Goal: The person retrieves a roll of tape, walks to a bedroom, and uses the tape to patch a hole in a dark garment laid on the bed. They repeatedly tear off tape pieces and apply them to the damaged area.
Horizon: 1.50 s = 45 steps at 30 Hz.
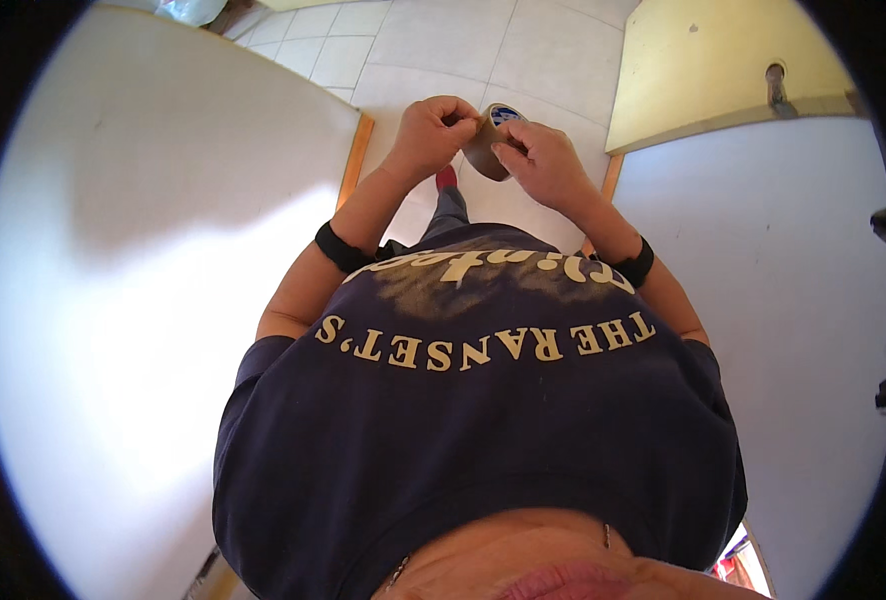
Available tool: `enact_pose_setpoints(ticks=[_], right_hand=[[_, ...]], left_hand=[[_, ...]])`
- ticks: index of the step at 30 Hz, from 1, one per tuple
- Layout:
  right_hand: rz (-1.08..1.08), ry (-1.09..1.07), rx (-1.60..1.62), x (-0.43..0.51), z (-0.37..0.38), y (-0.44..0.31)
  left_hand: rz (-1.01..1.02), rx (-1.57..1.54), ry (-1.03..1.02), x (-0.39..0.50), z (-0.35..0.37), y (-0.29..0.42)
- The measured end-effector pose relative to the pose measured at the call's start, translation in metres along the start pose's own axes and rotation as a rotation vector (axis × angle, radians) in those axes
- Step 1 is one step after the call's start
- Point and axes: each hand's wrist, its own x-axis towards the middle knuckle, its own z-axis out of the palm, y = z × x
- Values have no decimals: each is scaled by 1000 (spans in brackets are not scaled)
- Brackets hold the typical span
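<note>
A roll of brown packing tape [485, 152] with a blue printed core is held out in front of my body, above the floor. My right hand [544, 161] grips the roll from its right side, thumb on the outer face and fingers at the core. On the other side, my left hand [437, 131] has thumb and forefinger pinched together at the roll's left edge. Whether a loose tape end lies between those fingertips is too small to tell. Each forearm wears a black band [340, 247].
White wall panels stand close on my left [150, 187] and right [750, 262], with orange wooden edge strips [356, 161]. A yellowish panel [698, 67] with a hole is at the upper right. Pale floor tiles [555, 52] stretch ahead; one red-covered foot [446, 177] shows below my hands.
</note>
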Motion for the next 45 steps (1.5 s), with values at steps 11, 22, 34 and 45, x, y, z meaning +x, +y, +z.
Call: enact_pose_setpoints(ticks=[11, 22, 34, 45], right_hand=[[131, 80, 25, 169, -56, 53], [-18, 213, -112, 323, -154, 138], [14, 308, -65, 522, -292, 213], [106, 333, -160, 730, -396, 284]], left_hand=[[147, -3, -177, 201, -32, 0], [458, 93, -12, 415, -15, 28], [452, 150, -140, 676, -18, 85], [543, 184, -145, 929, -25, 119]])
